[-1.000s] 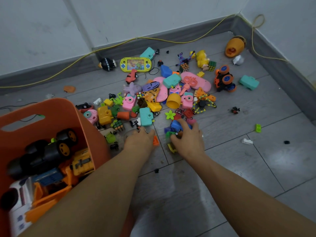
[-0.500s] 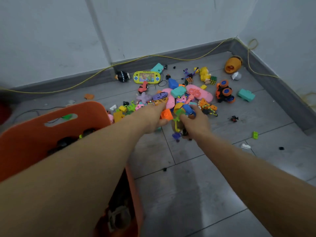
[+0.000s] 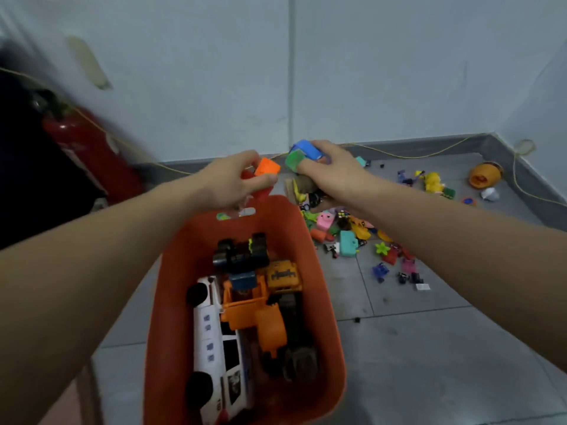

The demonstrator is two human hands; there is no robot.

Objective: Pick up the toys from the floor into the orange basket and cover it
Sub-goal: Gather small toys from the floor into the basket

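The orange basket (image 3: 325, 289) stands on the grey floor below my arms, holding a white bus, an orange digger, a yellow truck and a black-wheeled car. My left hand (image 3: 233, 179) hovers over the basket's far rim, shut on small orange and red toys (image 3: 267, 168). Just to its right my right hand (image 3: 334, 173) grips a bunch of small toys, with a blue piece (image 3: 308, 148) and a green piece (image 3: 294, 159) on top. More toys (image 3: 349, 237) lie scattered on the floor right of the basket.
A red fire extinguisher (image 3: 92, 148) leans by the wall at the left. A yellow cable (image 3: 429, 153) runs along the skirting. An orange egg-shaped toy (image 3: 484, 176) and a white one lie near the right corner. No lid is in sight.
Both hands have lifted their handfuls of small toys off the floor and swung left, over the basket's far rim. My view has turned left with them, onto the basket.
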